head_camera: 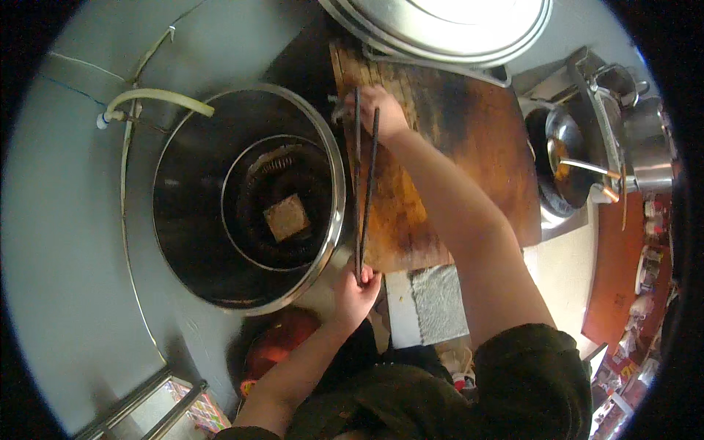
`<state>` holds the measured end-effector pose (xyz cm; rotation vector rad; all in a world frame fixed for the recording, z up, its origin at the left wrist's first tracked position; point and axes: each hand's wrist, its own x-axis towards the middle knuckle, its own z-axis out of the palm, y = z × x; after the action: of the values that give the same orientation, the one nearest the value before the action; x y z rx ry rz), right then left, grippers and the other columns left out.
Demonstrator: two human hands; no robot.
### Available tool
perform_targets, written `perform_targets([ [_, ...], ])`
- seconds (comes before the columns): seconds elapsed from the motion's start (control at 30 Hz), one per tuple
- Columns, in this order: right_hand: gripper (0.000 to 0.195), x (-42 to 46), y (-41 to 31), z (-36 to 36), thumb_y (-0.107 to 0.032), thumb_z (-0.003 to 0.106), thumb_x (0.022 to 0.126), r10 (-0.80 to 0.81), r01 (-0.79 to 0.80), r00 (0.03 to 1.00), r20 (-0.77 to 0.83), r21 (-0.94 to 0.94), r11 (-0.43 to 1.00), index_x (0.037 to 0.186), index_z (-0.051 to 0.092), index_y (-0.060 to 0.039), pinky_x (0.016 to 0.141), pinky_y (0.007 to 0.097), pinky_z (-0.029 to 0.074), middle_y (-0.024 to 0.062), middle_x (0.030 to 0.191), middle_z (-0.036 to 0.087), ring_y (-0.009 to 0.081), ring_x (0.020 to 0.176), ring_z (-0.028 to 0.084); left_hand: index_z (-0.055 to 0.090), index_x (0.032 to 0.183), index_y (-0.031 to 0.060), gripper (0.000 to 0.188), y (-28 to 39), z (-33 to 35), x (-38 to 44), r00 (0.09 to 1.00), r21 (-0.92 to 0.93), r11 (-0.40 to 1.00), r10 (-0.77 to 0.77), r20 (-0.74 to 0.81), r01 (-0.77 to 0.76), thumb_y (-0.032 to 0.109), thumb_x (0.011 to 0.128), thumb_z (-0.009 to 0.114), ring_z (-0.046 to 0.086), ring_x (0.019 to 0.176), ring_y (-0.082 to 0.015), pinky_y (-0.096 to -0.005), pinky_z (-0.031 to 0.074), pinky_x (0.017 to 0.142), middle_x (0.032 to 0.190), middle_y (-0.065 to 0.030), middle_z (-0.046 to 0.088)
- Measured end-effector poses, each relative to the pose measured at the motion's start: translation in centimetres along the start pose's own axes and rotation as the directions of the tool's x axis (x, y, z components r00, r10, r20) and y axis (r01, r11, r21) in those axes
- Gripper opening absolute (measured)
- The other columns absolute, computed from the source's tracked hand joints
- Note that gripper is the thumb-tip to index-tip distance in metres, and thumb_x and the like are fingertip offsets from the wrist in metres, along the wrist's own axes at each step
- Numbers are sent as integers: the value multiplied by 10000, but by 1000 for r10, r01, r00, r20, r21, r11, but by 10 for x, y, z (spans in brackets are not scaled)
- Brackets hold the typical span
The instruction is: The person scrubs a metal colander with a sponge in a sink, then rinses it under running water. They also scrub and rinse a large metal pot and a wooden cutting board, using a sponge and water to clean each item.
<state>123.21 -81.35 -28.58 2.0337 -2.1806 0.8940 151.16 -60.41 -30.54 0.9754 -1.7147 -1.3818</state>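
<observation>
My left hand [356,291] grips the near end of a pair of long, dark metal tongs [367,192], whose two slim rods spread apart going away from me. Beyond them, my right hand [380,110] is at the left edge of a worn wooden board [467,132], partly behind the rods' far ends. A small greyish thing [335,107] shows by its fingers; whether they hold it is unclear. Left of the tongs stands a deep, round metal barrel [336,192] with a bright rim. Inside, a squarish tan block [287,217] lies within an inner ring [223,203].
A pale hose [159,96] reaches over the barrel's rim from the wall. A large round metal lid [467,27] is at the board's far end. On the right are a wok [572,143] with a ladle and a pot [649,143]. A grey cloth [440,302] lies near me.
</observation>
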Motion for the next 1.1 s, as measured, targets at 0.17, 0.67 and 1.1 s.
perform_targets([
  [0.17,226,-65,-50,5,-164,640,779,1,-6,998,64,72,997,996,698,-144,853,414,452,39,1104,612,278,1042,525,428,758,56,271,-15,-11,-4,997,20,999,-26,-68,28,8,776,694,526,563,-170,-289,426,529,651,-56,509],
  [0.67,248,-282,-16,-159,-18,734,613,183,-208,976,120,246,947,843,707,-107,846,403,474,73,1010,646,294,990,574,394,747,77,258,19,-29,-25,984,107,978,-172,-49,177,11,814,634,453,649,-115,-266,409,599,746,-29,499],
  [1.1,188,-233,-106,-72,-97,565,729,-18,3,975,221,68,998,889,655,-137,775,411,459,80,948,566,293,926,531,474,821,31,187,39,-50,-31,990,335,931,-140,-29,142,69,827,657,492,593,-158,-291,431,560,694,-58,516],
])
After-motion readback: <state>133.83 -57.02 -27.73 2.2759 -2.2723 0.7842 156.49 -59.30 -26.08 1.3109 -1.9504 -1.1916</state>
